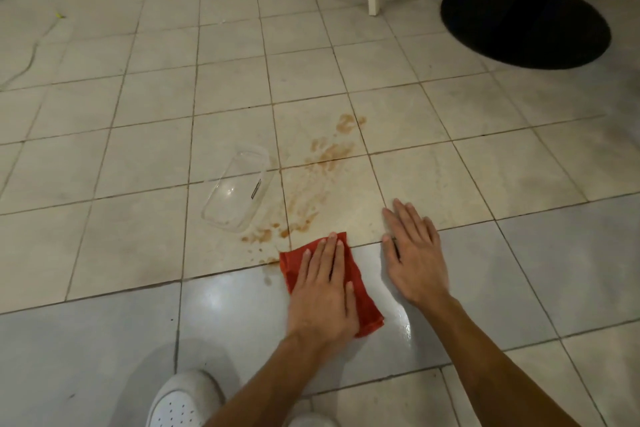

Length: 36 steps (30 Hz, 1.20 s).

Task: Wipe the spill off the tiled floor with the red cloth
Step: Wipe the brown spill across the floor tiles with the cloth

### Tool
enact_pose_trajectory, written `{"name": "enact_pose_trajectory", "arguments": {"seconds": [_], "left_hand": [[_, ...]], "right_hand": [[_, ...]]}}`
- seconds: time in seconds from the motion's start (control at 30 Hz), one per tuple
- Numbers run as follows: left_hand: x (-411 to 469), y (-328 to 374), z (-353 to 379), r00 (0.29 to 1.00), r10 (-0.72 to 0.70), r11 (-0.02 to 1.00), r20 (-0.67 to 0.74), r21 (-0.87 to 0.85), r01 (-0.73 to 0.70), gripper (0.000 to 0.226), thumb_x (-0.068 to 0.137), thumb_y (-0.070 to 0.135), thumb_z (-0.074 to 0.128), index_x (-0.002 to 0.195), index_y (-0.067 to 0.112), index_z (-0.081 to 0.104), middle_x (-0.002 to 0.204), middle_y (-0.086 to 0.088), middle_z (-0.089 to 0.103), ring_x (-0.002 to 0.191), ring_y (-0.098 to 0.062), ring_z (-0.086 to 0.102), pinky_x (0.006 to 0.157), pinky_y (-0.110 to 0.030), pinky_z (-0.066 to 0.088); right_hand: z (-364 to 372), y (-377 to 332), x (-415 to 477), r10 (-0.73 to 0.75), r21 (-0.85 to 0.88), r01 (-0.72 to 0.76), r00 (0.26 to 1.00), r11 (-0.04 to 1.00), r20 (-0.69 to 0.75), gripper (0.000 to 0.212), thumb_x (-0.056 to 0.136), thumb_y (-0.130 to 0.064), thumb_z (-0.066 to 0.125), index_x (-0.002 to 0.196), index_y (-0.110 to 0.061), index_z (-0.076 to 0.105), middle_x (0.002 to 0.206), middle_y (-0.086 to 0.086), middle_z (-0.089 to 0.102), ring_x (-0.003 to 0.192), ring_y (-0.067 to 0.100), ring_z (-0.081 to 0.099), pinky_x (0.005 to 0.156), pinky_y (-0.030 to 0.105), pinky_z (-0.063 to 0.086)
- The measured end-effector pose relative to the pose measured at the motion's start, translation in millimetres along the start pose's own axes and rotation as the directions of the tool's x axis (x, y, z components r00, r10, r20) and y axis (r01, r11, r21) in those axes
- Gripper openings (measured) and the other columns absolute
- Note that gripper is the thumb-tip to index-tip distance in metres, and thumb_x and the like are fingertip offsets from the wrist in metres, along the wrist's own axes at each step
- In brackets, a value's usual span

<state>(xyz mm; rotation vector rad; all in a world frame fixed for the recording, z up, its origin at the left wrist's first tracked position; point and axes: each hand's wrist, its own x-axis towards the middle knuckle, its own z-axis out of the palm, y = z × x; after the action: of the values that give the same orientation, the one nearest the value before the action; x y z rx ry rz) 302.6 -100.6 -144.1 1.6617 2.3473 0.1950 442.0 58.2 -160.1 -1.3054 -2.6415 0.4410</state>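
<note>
Pressing flat on the red cloth (290, 265), the left hand (322, 291) has its fingers straight and curls around nothing. That cloth lies on the tiled floor (138, 236) at the near end of the orange-brown spill (329, 154), which streaks away across the tiles. Just beside the cloth, the right hand (415, 253) rests open, palm down on bare floor. A clear plastic container (239, 191) lies left of the spill.

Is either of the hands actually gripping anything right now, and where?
Nothing is gripped. The left hand lies flat, palm down, on the middle of the red cloth; the right hand rests open on the tiled floor beside it.
</note>
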Motion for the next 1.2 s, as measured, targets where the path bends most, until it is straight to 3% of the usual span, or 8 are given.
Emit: {"name": "enact_pose_trajectory", "arguments": {"seconds": [0.1, 0.2, 0.37, 0.47, 0.63, 0.77, 0.93, 1.2], "left_hand": [[3.5, 30.4, 15.1, 0.981, -0.192, 0.981, -0.041, -0.032, 0.191, 0.068, 0.110, 0.040, 0.015, 0.166, 0.006, -0.002, 0.174, -0.011, -0.018, 0.161, -0.025, -0.019, 0.132, -0.052, 0.000], [-3.9, 31.1, 23.6, 0.965, -0.240, 0.970, -0.102, -0.054, 0.235, 0.067, 0.111, 0.041, 0.021, 0.168, 0.013, -0.002, 0.175, -0.011, -0.013, 0.162, -0.029, -0.013, 0.132, -0.052, 0.008], [-26.5, -17.9, 17.8, 0.986, -0.118, 0.993, -0.114, -0.014, 0.117, 0.065, 0.110, 0.048, 0.027, 0.169, 0.030, 0.003, 0.177, 0.003, -0.006, 0.163, -0.020, -0.006, 0.129, -0.051, 0.008], [-24.6, -53.4, 3.7, 0.994, -0.073, 0.997, -0.085, 0.027, 0.075, 0.060, 0.112, 0.049, 0.015, 0.168, 0.035, 0.000, 0.177, 0.008, -0.008, 0.163, -0.016, -0.009, 0.129, -0.049, 0.007], [-2.3, -36.1, -0.7, 0.997, -0.054, 0.998, -0.056, 0.013, 0.054, 0.059, 0.112, 0.046, 0.009, 0.167, 0.035, -0.009, 0.175, 0.008, -0.018, 0.161, -0.016, -0.020, 0.132, -0.051, 0.005], [-22.4, -42.1, 4.3, 0.999, 0.020, 0.999, -0.035, 0.028, -0.019, 0.060, 0.111, 0.051, 0.014, 0.167, 0.037, -0.002, 0.176, 0.009, -0.010, 0.163, -0.017, -0.009, 0.129, -0.049, 0.007], [-18.0, -91.3, -10.2, 0.997, -0.046, 0.998, -0.064, 0.036, 0.048, 0.064, 0.111, 0.052, 0.022, 0.167, 0.036, -0.006, 0.176, 0.010, -0.011, 0.162, -0.015, -0.013, 0.132, -0.051, 0.007], [-27.1, -68.1, -1.2, 0.998, 0.041, 0.999, -0.047, 0.031, -0.040, 0.061, 0.111, 0.050, 0.019, 0.168, 0.037, 0.000, 0.177, 0.010, -0.006, 0.163, -0.016, -0.006, 0.129, -0.050, 0.010]], "right_hand": [[2.3, 1.3, 0.1, 0.001, -0.039, -0.002, 1.000, 0.999, -0.007, 0.067, 0.111, -0.044, 0.017, 0.173, -0.023, 0.029, 0.183, -0.005, 0.012, 0.170, 0.014, 0.004, 0.138, 0.048, 0.008], [3.3, 3.0, -0.7, -0.011, -0.052, 0.010, 1.000, 0.999, -0.012, 0.065, 0.112, -0.043, 0.019, 0.173, -0.023, 0.029, 0.183, -0.004, 0.013, 0.170, 0.015, 0.005, 0.138, 0.049, 0.008], [4.6, 1.9, -2.1, -0.010, -0.052, 0.008, 0.999, 0.999, -0.043, 0.064, 0.112, -0.042, 0.021, 0.171, -0.022, 0.034, 0.182, -0.003, 0.019, 0.170, 0.016, 0.010, 0.137, 0.051, 0.013], [5.0, -0.2, -0.8, -0.001, -0.047, 0.000, 0.999, 0.999, -0.042, 0.065, 0.112, -0.043, 0.020, 0.171, -0.022, 0.035, 0.182, -0.003, 0.019, 0.170, 0.016, 0.009, 0.137, 0.051, 0.014], [3.1, -2.3, -2.0, -0.002, -0.059, 0.000, 0.999, 0.998, -0.038, 0.064, 0.112, -0.042, 0.022, 0.172, -0.022, 0.033, 0.182, -0.003, 0.018, 0.170, 0.015, 0.008, 0.138, 0.050, 0.012], [4.0, 0.4, -3.3, 0.000, -0.056, -0.003, 0.999, 0.998, -0.051, 0.064, 0.112, -0.041, 0.023, 0.171, -0.021, 0.035, 0.182, -0.003, 0.019, 0.170, 0.015, 0.010, 0.137, 0.051, 0.013], [8.3, -0.9, -1.1, -0.002, -0.061, -0.002, 0.998, 0.998, -0.061, 0.062, 0.113, -0.040, 0.024, 0.171, -0.022, 0.034, 0.182, -0.003, 0.020, 0.170, 0.015, 0.010, 0.137, 0.050, 0.013], [9.9, 1.2, -1.6, -0.001, -0.056, -0.004, 0.997, 0.998, -0.079, 0.062, 0.113, -0.042, 0.024, 0.170, -0.023, 0.036, 0.182, -0.004, 0.021, 0.170, 0.014, 0.010, 0.137, 0.049, 0.013]]}}
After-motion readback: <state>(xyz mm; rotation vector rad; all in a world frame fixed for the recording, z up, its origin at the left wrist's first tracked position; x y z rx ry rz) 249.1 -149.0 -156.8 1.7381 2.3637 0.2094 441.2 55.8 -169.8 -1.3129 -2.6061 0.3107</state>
